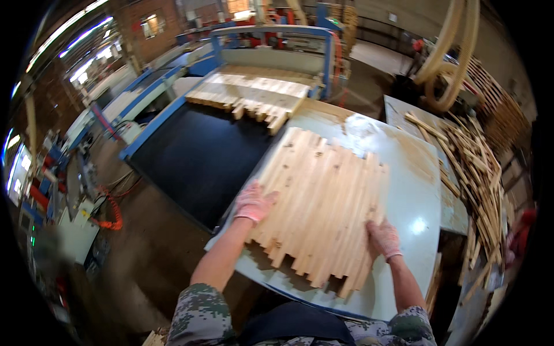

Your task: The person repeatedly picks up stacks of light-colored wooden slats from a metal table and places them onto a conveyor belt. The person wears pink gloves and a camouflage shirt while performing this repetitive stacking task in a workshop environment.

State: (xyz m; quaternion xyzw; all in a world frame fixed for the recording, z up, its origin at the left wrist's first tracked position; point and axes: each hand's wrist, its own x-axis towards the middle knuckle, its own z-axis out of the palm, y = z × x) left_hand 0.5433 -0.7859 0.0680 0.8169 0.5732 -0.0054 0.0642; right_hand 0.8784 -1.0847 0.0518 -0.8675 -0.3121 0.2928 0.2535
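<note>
On the pale work table (pixel 415 242) lies a row of light wooden strips (pixel 317 202), side by side with uneven ends. My left hand (pixel 255 203), in a pinkish work glove, grips the row's left edge, its fingers reaching over the top. At the opposite edge, my gloved right hand (pixel 384 237) presses against the outermost strip, with its thumb side on the wood. The strips sit between my two hands; the undersides of my fingers are hidden. Beyond them, another batch of wooden strips (pixel 254 89) rests at the blue-framed machine.
A black conveyor belt (pixel 196 155) adjoins the table's left side, with a blue machine frame (pixel 271 29) at its far end. Loose wood sticks (pixel 473 167) are heaped on the right. Beige hoses (pixel 456 52) hang above them. An orange coiled cable (pixel 115 216) is at left.
</note>
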